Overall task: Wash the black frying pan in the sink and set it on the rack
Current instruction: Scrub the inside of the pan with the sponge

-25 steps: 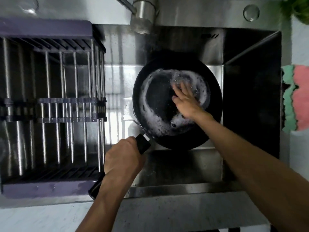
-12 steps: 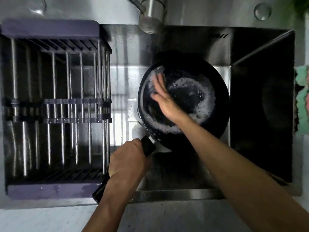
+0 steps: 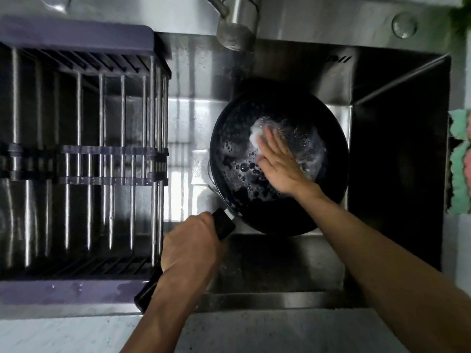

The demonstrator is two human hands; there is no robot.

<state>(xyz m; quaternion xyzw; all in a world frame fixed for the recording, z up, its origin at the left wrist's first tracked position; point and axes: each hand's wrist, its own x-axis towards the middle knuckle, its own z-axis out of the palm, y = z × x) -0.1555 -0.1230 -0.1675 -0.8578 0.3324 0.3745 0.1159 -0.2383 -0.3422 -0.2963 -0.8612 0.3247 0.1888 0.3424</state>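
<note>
The black frying pan [image 3: 328,133] sits tilted in the steel sink [image 3: 270,266], its inside wet with soap bubbles. My left hand [image 3: 190,248] is closed around the pan's black handle [image 3: 225,224], which runs toward the lower left. My right hand [image 3: 280,164] lies flat inside the pan with its fingers stretched out. Its fingertips press on a white foamy lump [image 3: 256,132]; I cannot tell whether that is a sponge or only foam. The purple-framed dish rack [image 3: 76,34] with metal bars spans the left half of the sink and holds nothing.
The faucet spout [image 3: 237,24] hangs above the pan's far rim. Green and pink cloths [image 3: 460,161] lie on the right edge. A pale countertop [image 3: 254,332] runs along the front of the sink. A round metal cap [image 3: 404,24] sits at the back right.
My right hand swept from the pan's right side to its left, then back toward the middle. The foam ring has broken into scattered bubbles and one white lump. My left hand kept its grip.
</note>
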